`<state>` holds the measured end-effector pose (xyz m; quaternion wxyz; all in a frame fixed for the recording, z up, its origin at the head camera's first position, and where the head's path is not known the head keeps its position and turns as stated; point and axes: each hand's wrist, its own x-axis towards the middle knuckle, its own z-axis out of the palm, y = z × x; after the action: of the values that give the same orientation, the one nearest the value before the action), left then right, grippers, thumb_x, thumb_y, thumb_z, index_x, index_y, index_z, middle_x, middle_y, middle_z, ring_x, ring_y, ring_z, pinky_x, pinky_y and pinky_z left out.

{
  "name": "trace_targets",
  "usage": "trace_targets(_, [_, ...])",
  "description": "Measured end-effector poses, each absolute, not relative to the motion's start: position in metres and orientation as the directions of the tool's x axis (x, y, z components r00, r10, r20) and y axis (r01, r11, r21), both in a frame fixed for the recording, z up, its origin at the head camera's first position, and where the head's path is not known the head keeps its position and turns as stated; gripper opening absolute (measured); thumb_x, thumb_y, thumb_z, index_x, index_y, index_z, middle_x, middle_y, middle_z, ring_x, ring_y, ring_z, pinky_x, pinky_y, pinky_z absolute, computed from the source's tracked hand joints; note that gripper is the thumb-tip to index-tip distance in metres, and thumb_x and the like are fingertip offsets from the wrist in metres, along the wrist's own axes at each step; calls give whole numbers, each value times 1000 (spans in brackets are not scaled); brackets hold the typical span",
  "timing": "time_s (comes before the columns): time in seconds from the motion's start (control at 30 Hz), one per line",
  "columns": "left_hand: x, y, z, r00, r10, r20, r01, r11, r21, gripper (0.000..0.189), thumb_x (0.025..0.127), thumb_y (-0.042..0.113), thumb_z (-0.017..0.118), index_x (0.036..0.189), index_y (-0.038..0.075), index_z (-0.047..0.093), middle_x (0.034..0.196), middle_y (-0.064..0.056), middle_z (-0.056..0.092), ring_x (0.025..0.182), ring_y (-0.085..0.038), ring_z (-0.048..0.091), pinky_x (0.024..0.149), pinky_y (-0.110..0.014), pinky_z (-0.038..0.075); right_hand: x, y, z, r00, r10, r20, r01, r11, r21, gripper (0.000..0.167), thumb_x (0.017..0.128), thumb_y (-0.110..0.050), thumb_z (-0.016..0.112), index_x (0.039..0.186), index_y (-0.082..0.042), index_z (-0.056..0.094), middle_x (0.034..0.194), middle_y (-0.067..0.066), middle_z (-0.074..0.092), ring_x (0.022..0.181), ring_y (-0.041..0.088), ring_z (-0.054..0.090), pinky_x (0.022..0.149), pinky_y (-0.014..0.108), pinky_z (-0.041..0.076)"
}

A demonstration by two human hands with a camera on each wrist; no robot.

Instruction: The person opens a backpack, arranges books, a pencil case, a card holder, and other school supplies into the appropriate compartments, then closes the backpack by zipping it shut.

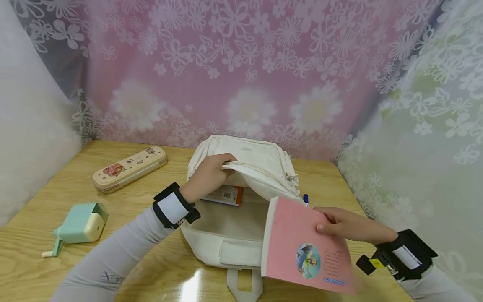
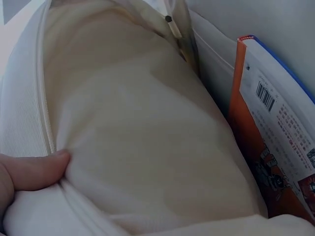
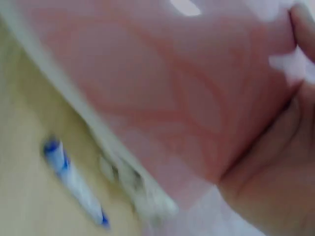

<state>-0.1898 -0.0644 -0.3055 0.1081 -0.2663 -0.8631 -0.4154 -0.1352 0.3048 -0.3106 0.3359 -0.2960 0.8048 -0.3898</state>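
Observation:
A white backpack (image 1: 241, 251) lies on the table with its main compartment gaping. My left hand (image 1: 211, 174) pinches the edge of its raised flap, and the thumb (image 2: 39, 169) shows on that edge in the left wrist view. Inside, against one wall, stands a book (image 2: 275, 128) with an orange spine and a barcode. My right hand (image 1: 345, 226) grips a pink book (image 1: 290, 235) by its right side, thumb on the cover. The pink book tilts over the right front of the backpack's opening; in the right wrist view its cover (image 3: 147, 88) is blurred.
On the wooden table (image 1: 151, 235), a cream pencil case (image 1: 130, 168) lies at the back left. In front of it stands a mint hand-crank pencil sharpener (image 1: 81, 223). A blue-and-white marker (image 3: 74, 182) lies right of the backpack. Floral curtains (image 1: 245, 75) hang behind and at the sides.

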Motion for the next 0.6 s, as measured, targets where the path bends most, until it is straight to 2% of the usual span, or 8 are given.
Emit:
trace_targets(0.07, [-191,-64,-303,-843,361,399,537,509,673,10,88,5,63,96,10,66,98,-5,69,84,-15,61,73,-29,48,-132,285,-315,-605,-713,-354,-139,532,-835,33,102,-20,38,133,-10,43,99,10,66,81,19,67,73,27,53])
trace_targets(0.2, [-193,-63,-299,-849,358,388,525,492,695,10,89,5,61,97,9,65,99,-6,68,84,-16,59,73,-29,45,-125,246,-326,-649,-597,-471,90,555,-827,43,99,-38,42,129,-7,46,96,7,66,83,19,66,76,28,51])
trace_targets(0.3, [-192,-64,-297,-848,355,394,527,481,700,9,90,6,60,97,9,65,98,-6,68,82,-16,58,71,-28,43,-126,223,-336,-667,-545,-508,258,470,-844,53,97,-43,43,128,0,43,100,5,64,91,15,63,83,28,48])
trace_targets(0.4, [-189,-65,-296,-846,355,399,530,472,704,7,90,7,60,96,9,65,95,-5,68,77,-15,56,68,-28,41,-128,211,-345,-667,-537,-517,389,341,-856,55,99,-41,41,133,3,38,108,3,60,98,12,59,88,30,46])
trace_targets(0.47, [-187,-65,-297,-846,351,402,530,466,708,7,90,8,60,95,9,65,94,-5,68,76,-14,55,68,-27,41,-129,207,-350,-669,-534,-517,446,269,-854,51,101,-36,37,133,3,35,109,2,58,100,12,58,89,31,46])
trace_targets(0.6, [-186,-65,-299,-857,329,396,512,458,727,7,90,10,62,95,10,65,95,-5,68,75,-16,55,67,-27,42,-137,205,-359,-687,-531,-497,501,151,-852,35,104,-28,25,133,-7,29,112,0,54,101,12,55,90,34,44])
